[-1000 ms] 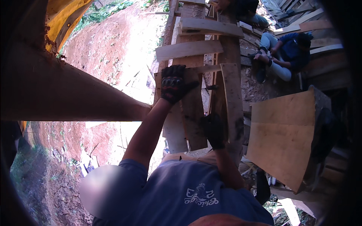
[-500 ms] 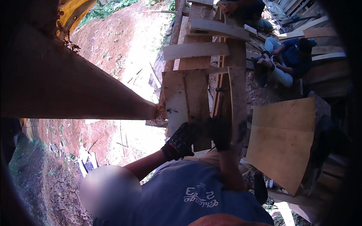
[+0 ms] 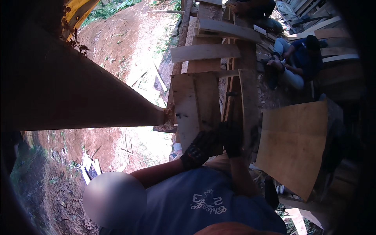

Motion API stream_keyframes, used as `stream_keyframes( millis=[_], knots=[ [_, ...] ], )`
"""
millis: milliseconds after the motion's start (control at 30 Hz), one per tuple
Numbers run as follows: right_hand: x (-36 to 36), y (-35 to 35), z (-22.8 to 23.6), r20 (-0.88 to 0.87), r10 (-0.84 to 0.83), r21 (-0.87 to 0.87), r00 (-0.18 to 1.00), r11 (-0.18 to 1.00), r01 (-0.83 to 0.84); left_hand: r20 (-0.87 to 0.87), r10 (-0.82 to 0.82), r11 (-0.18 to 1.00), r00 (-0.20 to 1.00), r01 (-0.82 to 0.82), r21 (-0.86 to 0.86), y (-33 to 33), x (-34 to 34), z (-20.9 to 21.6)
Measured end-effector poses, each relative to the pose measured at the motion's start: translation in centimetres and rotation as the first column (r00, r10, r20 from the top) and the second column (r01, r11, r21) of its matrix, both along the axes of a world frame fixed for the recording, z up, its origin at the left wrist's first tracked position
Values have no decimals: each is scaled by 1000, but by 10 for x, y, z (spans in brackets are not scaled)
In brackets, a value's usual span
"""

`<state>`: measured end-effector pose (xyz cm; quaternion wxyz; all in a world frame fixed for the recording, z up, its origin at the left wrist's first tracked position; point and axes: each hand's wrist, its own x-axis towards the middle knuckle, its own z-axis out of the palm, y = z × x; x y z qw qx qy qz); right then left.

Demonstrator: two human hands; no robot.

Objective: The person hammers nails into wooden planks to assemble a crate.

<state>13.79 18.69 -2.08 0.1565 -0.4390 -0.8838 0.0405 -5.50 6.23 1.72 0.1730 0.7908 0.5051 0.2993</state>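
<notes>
Both of my hands wear dark gloves and meet over the near end of a wooden frame of boards. My left hand (image 3: pixel 199 149) reaches in from the left, its fingers curled toward the other hand beside a wide pale board (image 3: pixel 186 103). Closed and in shadow, my right hand (image 3: pixel 231 138) is left of the frame's narrow right-hand board (image 3: pixel 248 100). Whatever lies between the fingers is too dark to make out. A brown board (image 3: pixel 208 102) runs under the hands. Farther up, a small dark cylindrical object (image 3: pixel 231 93) rests between the boards.
Loose slats (image 3: pixel 205 52) lie across long planks beyond the frame. A large plywood sheet (image 3: pixel 293 145) stands to the right. A seated person (image 3: pixel 303 58) and another person's arm (image 3: pixel 243 7) are at the far right. A big dark beam (image 3: pixel 98 98) juts in from the left.
My left hand has moved right and slightly nearer, closing up to my right hand. My right hand has shifted a little. The view has moved slightly.
</notes>
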Motion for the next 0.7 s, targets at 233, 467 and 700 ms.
stream_keyframes(
  millis=[233,467,700],
  knots=[
    [-5,2,36,-143,32,-11,989,999,-34,54,-30,999,998,32,-28,9,-2,3],
    [-6,8,18,-99,21,-145,995,989,-35,9,-32,997,999,32,-74,4,-1,-2],
    [-5,6,16,-172,-192,-428,966,898,102,35,-41,997,999,43,-59,2,1,-14]
  ],
)
